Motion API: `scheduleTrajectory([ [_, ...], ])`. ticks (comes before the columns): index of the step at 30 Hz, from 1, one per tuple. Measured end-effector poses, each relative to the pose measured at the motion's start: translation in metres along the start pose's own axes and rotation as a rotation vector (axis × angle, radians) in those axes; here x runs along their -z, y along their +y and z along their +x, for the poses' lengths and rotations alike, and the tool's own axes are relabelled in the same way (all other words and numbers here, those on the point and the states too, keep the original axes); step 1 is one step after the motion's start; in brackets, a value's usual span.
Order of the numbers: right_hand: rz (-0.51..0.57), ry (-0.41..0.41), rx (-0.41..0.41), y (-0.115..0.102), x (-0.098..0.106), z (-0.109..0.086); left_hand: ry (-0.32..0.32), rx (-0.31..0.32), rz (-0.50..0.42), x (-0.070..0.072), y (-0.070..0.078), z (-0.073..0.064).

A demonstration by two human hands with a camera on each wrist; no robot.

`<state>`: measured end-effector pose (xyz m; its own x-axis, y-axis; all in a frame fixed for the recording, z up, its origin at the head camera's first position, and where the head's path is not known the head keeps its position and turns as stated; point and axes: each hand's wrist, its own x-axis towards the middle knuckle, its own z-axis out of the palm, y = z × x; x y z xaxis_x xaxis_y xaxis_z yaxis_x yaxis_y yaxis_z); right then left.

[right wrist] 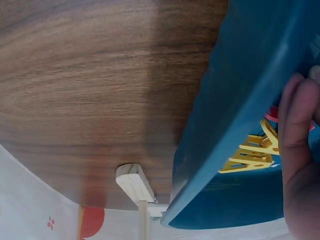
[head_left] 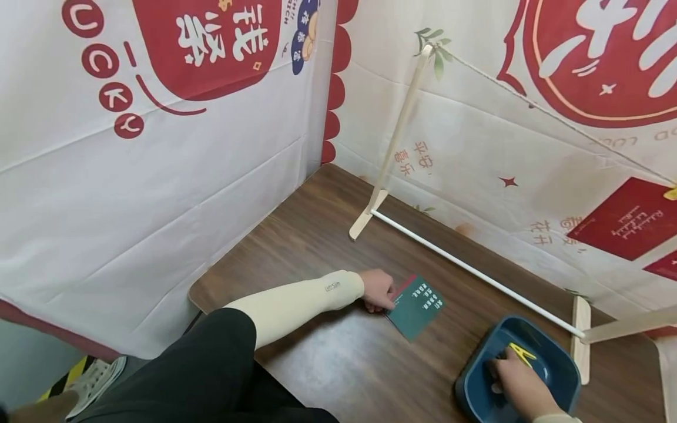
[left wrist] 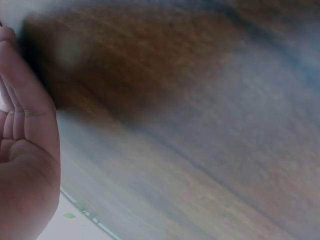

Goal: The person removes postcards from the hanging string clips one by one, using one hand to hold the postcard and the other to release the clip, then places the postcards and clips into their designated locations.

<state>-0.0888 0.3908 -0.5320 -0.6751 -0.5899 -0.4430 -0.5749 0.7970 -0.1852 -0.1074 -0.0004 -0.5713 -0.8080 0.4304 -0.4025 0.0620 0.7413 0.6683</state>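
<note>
A dark green card [head_left: 416,308] with white writing and a red strip along one edge lies at the middle of the wooden table. My left hand [head_left: 378,291] pinches it at its near left edge; in the left wrist view, the hand [left wrist: 27,135] shows but the card does not. My right hand [head_left: 520,379] reaches into a blue plastic basin [head_left: 464,382]. Beside its fingers are yellow clothespins [right wrist: 252,152], with a bit of a red one [right wrist: 272,114] behind the hand. Whether the right fingertips grip anything is hidden.
Behind the basin stands a wooden frame with a left post [head_left: 402,123], a white bottom rod [head_left: 476,273] and a string [head_left: 534,106] across the top. Red cards [head_left: 629,217] hang from the string at the right. Printed cloth [head_left: 254,164] walls the table's left and back.
</note>
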Motion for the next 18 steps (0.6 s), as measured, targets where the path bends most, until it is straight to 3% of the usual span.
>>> scheduleTrajectory([
  [9,-0.035,-0.032,-0.029,-0.009,0.001,-0.004,-0.012,-0.033,-0.077,0.0,-0.005,-0.002],
  [14,-0.074,0.043,-0.045,-0.024,-0.004,-0.017,-0.033,-0.042,-0.045,-0.001,-0.007,0.0],
  [18,-0.099,0.088,-0.058,-0.042,-0.012,-0.024,-0.055,-0.09,-0.006,-0.002,-0.017,-0.005],
])
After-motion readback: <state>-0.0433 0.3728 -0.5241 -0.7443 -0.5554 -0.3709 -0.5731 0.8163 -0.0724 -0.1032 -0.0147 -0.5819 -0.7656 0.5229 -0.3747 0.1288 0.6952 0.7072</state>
